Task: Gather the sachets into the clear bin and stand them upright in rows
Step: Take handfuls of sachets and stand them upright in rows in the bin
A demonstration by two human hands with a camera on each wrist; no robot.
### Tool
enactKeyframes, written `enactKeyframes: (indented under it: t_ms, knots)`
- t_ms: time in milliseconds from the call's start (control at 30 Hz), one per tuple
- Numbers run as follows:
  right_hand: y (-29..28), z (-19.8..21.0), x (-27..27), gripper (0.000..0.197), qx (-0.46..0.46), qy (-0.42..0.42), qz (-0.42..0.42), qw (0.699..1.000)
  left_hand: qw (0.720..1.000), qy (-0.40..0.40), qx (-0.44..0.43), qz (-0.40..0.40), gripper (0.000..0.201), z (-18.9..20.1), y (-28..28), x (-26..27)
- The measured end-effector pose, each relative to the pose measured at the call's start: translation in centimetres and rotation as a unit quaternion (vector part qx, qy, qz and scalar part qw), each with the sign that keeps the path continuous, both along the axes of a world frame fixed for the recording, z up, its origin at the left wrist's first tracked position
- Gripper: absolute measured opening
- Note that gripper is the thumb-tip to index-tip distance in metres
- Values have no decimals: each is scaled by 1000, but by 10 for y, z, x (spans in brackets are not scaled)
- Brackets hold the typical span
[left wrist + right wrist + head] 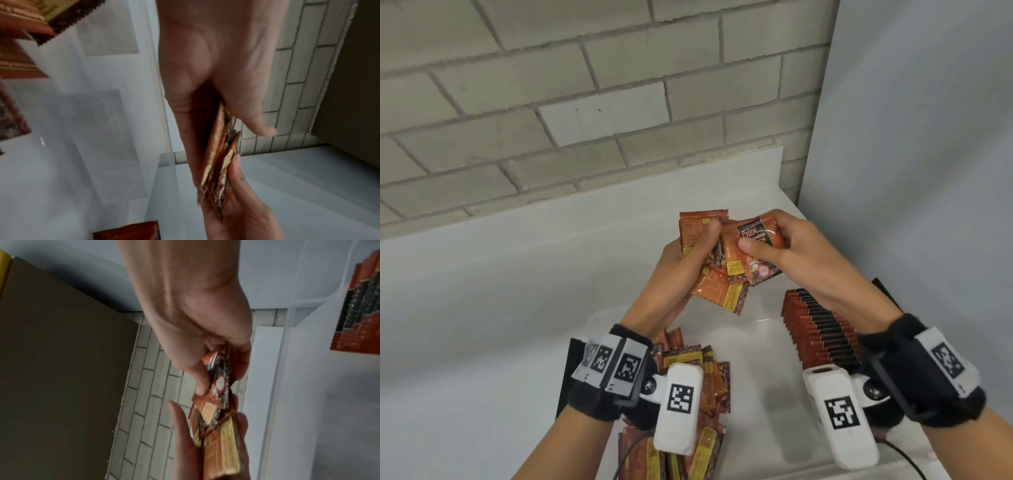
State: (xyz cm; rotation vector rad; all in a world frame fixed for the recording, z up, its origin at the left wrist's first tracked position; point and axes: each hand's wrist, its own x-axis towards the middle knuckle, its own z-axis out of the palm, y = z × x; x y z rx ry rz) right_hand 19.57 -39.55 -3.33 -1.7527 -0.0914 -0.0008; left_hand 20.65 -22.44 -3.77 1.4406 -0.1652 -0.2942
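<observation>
My left hand (688, 260) grips a loose bunch of orange-brown sachets (722, 291) above the clear bin (763, 346). My right hand (774, 246) pinches one sachet (760, 240) at the top of that bunch, thumb on its printed face. In the left wrist view the bunch of sachets (218, 154) shows edge-on between both hands. In the right wrist view the pinched sachet (220, 378) overlaps the bunch of sachets (222, 443). A row of sachets (822, 335) stands upright along the bin's right side. A heap of loose sachets (698, 377) lies at the bin's left.
The bin sits on a white counter (482, 325) against a grey brick wall (551, 102). A pale panel (928, 171) rises at the right. A brown cardboard surface (61, 369) shows in the right wrist view. Bare bin floor (767, 387) lies between heap and row.
</observation>
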Motion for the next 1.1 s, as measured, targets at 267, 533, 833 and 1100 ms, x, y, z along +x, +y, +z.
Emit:
enactKeyframes:
  t_ms: [267, 533, 833, 1100]
  knots:
    - [-2, 0, 1, 31, 3, 25, -17, 1000, 996, 48, -75, 26, 27, 2, 2, 4]
    - [-3, -1, 1, 33, 10, 67, 33, 997, 997, 27, -61, 29, 32, -2, 3, 4]
    - [-10, 3, 5, 22, 108, 73, -30, 991, 995, 42, -75, 56, 32, -4, 3, 7]
    - [-5, 4, 8, 13, 236, 15, -155, 959, 992, 12, -124, 37, 40, -1, 4, 5]
